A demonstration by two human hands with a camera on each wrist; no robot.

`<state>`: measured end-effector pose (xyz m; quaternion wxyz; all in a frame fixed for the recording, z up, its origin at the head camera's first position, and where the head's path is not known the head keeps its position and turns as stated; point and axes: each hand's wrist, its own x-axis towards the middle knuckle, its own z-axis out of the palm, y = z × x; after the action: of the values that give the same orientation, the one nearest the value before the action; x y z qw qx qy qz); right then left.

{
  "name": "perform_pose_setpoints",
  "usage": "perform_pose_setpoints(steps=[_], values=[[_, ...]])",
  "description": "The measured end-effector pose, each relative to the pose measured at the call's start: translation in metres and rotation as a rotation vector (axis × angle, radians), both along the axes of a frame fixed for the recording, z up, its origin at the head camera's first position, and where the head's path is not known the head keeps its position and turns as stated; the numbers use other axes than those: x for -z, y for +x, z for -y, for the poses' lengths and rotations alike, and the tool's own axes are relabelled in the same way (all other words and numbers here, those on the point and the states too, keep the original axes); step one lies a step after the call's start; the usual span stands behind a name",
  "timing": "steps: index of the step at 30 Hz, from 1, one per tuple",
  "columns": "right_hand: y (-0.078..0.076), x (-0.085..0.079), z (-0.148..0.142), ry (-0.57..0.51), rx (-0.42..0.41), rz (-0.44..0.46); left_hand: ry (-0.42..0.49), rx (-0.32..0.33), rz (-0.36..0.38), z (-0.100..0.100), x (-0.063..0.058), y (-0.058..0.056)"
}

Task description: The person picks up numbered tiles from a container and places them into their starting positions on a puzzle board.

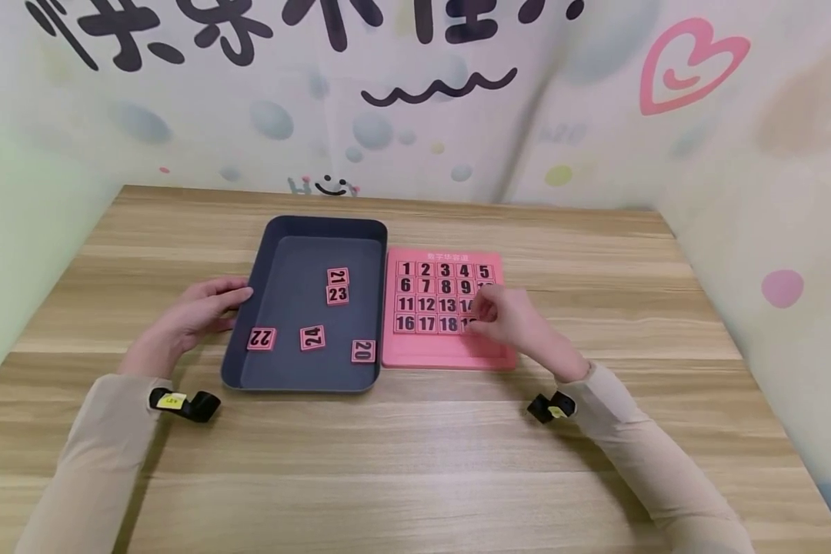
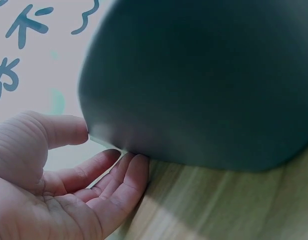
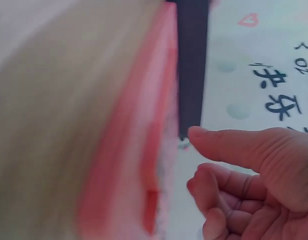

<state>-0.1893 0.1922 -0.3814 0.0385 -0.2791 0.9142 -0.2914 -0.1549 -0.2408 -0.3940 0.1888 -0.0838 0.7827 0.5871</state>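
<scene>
A dark blue-grey tray (image 1: 305,377) holds several loose pink number tiles: 21 (image 1: 337,276), 23 (image 1: 337,295), 22 (image 1: 261,338), 24 (image 1: 312,338) and 20 (image 1: 363,352). My left hand (image 1: 204,308) holds the tray's left edge, the thumb and fingers meeting its wall in the left wrist view. Beside the tray lies a pink number board (image 1: 415,354) with tiles running in rows from 1. Over its right side is my right hand (image 1: 502,315), the fingers bent and thumb and index apart, with nothing seen between them. It partly covers tiles 10, 14 and 19.
Tray and board rest side by side on a wood-grain table (image 1: 415,462). Behind them rises a printed wall sheet (image 1: 388,161) with large black characters. Each wrist wears a black strap-mounted camera (image 1: 197,405).
</scene>
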Motion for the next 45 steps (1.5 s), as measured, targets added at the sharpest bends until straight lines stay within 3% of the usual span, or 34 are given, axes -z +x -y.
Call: perform_pose_setpoints(steps=[6, 12, 16, 20, 25, 31, 37, 41, 45], values=[[-0.002, -0.018, 0.023, -0.093, -0.105, -0.070, -0.012, -0.003, -0.009, 0.000, -0.001, -0.001], [-0.002, -0.019, 0.062, -0.157, -0.280, -0.033, -0.016, -0.004, -0.006, 0.000, -0.001, -0.001], [0.004, -0.018, 0.088, -0.138, -0.380, 0.003, -0.014, -0.005, -0.004, -0.001, -0.001, -0.001], [0.009, -0.016, 0.109, -0.086, -0.429, -0.006, -0.005, -0.004, -0.007, -0.001, -0.001, -0.001], [0.012, -0.011, 0.126, -0.007, -0.466, 0.024, -0.001, 0.001, -0.010, -0.002, -0.001, -0.001], [0.018, -0.010, 0.139, 0.181, -0.472, 0.048, -0.003, 0.006, -0.012, -0.002, 0.000, -0.002], [0.021, -0.010, 0.147, 0.330, -0.462, -0.019, 0.008, 0.004, -0.017, -0.002, -0.001, -0.001], [0.020, -0.008, 0.149, 0.335, -0.463, -0.042, 0.014, 0.004, -0.020, -0.002, -0.001, 0.000], [0.016, -0.005, 0.153, 0.267, -0.470, -0.033, 0.028, 0.002, -0.020, 0.000, -0.001, 0.000]])
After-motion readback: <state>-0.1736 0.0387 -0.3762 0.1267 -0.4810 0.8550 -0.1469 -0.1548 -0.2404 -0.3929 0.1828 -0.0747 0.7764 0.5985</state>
